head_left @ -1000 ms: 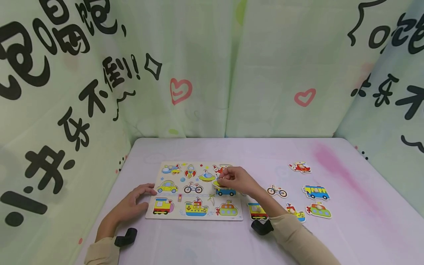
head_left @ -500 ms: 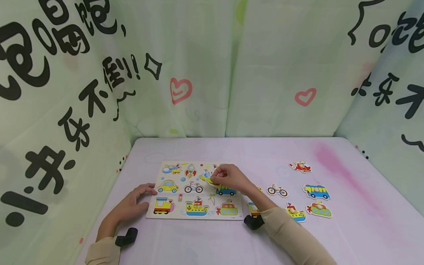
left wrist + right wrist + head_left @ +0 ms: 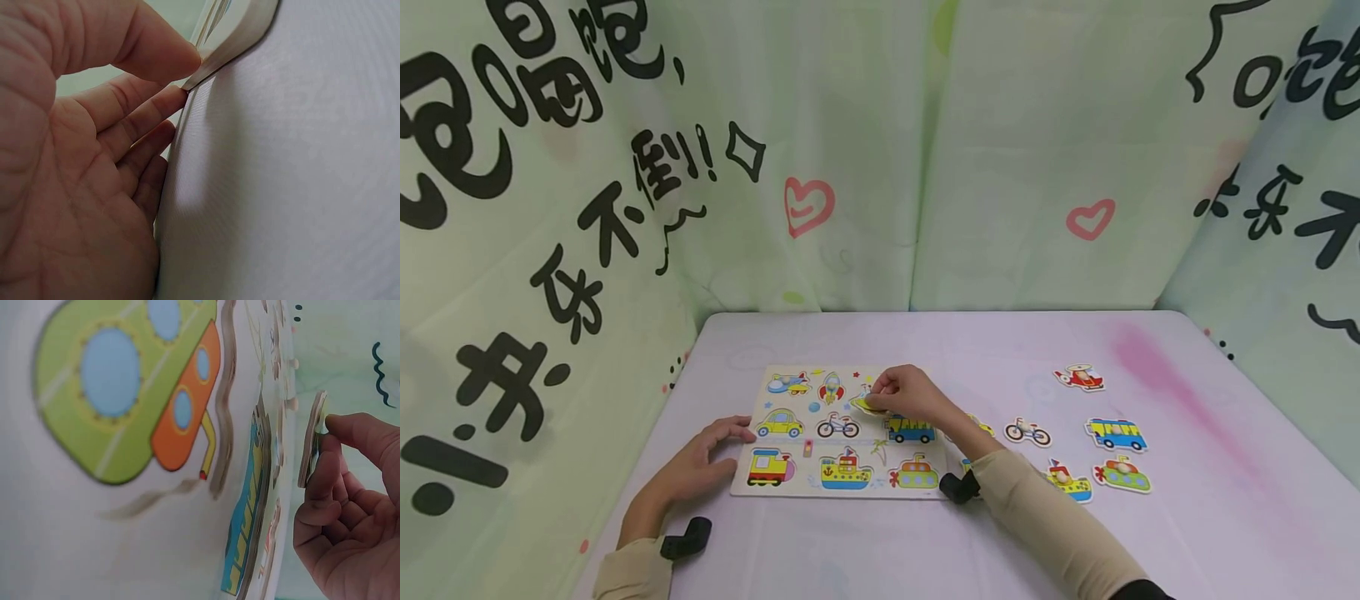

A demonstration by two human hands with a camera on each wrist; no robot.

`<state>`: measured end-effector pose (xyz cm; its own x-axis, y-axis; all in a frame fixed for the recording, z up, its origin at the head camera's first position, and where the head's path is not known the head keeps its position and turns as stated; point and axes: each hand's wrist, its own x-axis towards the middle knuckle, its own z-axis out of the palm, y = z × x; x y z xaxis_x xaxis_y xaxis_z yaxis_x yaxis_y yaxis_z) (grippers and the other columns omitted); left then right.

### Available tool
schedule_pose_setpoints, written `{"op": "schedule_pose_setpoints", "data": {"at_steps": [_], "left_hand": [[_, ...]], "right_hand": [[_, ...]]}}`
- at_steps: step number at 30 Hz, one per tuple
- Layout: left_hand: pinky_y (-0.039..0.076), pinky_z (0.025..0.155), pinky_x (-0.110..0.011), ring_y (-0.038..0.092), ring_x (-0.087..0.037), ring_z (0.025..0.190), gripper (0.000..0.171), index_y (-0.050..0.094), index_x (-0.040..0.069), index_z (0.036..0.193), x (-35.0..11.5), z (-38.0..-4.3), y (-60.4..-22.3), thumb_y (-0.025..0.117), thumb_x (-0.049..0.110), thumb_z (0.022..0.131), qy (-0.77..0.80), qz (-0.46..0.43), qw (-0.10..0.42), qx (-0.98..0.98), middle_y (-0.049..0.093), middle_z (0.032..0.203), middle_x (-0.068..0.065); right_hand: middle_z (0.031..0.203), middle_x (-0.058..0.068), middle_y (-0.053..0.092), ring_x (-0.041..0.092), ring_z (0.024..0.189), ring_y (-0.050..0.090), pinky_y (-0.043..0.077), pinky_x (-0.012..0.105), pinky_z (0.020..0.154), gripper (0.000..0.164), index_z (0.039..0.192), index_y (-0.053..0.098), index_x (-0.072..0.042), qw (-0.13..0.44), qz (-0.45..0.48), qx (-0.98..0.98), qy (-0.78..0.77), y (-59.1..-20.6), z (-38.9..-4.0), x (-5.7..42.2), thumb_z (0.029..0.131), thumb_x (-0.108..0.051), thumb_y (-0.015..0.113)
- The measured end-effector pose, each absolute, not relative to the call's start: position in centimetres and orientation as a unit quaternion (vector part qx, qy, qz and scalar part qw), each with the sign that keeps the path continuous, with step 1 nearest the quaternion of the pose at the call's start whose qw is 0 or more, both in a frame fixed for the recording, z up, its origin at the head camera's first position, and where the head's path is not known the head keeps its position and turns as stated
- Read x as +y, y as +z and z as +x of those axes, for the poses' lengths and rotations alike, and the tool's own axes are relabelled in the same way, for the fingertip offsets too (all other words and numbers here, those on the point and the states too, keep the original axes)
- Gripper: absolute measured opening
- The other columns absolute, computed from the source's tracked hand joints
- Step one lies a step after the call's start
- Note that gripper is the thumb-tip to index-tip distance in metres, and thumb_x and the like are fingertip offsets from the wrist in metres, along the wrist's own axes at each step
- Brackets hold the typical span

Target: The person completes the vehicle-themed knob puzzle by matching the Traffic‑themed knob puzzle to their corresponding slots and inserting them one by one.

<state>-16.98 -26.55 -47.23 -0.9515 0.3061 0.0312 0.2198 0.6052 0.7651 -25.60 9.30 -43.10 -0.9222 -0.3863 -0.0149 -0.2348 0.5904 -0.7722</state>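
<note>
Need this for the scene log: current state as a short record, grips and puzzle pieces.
left grip: touches puzzle board at its left edge
right grip: pinches yellow saucer piece over the board
loose pieces: red helicopter, bicycle, blue-and-yellow bus, green submarine, boat
loose location: tabletop, right of the board
partly hidden: yellow piece, behind right forearm

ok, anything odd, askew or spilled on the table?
One thing: a pink smear running diagonally across the right side of the pale tablecloth. It's blurry-edged and clashes with the cloth; stain or print, can't tell. No obvious damage on the puzzle board or visible loose pieces.
</note>
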Motion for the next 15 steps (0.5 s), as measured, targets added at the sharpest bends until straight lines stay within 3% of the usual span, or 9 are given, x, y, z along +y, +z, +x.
{"op": "schedule_pose_setpoints", "data": {"at_steps": [15], "left_hand": [[0.025, 0.116, -0.069, 0.031, -0.048, 0.146, 0.034, 0.065, 0.01, 0.117, -26.4, -16.9, -47.2, 0.061, -0.003, 0.087, 0.416, 0.141, 0.053, 0.897, 0.046, 0.153, -0.021]], "right_hand": [[0.072, -0.001, 0.062, 0.012, 0.066, 0.054, 0.043, 0.022, 0.059, 0.018, 0.087, 0.069, -0.008, 0.093, -0.165, 0.91, -0.368, -43.0, -26.5, 7.5, 0.089, -0.023, 0.077]]}}
